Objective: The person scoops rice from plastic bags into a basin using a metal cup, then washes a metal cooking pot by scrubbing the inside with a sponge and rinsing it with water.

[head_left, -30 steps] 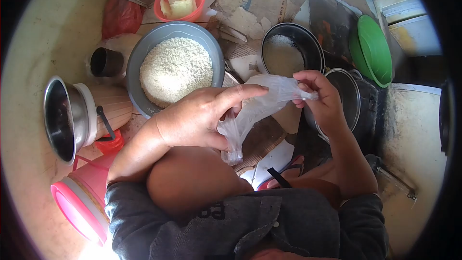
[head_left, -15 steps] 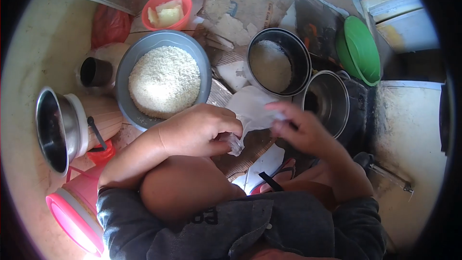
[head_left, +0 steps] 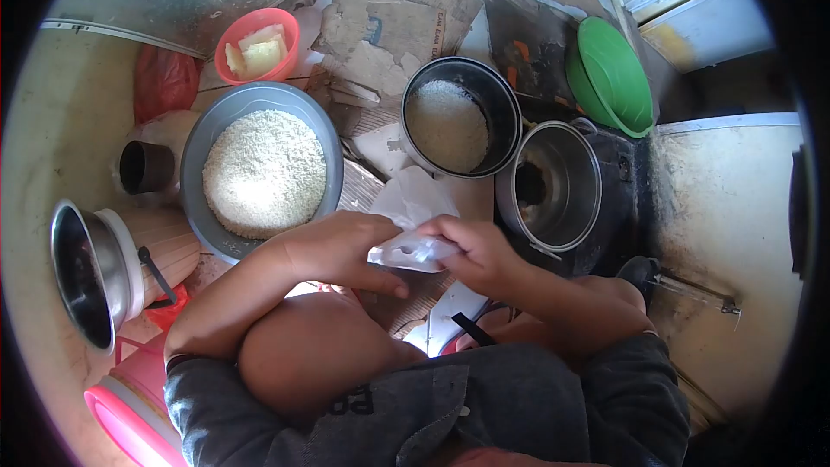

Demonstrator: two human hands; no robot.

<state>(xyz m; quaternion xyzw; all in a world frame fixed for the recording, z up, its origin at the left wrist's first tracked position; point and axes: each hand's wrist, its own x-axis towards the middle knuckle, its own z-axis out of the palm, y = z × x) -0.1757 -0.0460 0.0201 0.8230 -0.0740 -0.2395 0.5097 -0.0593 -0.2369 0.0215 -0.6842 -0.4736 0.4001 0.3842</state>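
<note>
A thin, whitish plastic bag (head_left: 417, 199) hangs between my hands, its gathered top bunched toward me. My right hand (head_left: 477, 252) is closed on the top edge of the bag. Against the bag's left side is my left hand (head_left: 341, 251), its thumb stretched out away from the plastic and its fingers partly hidden behind the bag. Left of the bag stands a grey basin (head_left: 333, 151) heaped with white, grainy rice-like stuff (head_left: 268, 169). Just beyond the bag is a dark pot (head_left: 510, 112) with similar pale grains (head_left: 447, 125) in it.
A steel pot (head_left: 577, 177) stands at the right, with a green basin (head_left: 618, 78) behind it. A red bowl (head_left: 292, 45) holds pale yellow blocks. Flattened cardboard (head_left: 389, 35) covers the floor. At the left are a steel bowl (head_left: 82, 277) and a pink container (head_left: 130, 424).
My right hand has moved left and closed on the bag's top. My left hand's pinch has loosened and its thumb has come away. The view has shifted slightly right.
</note>
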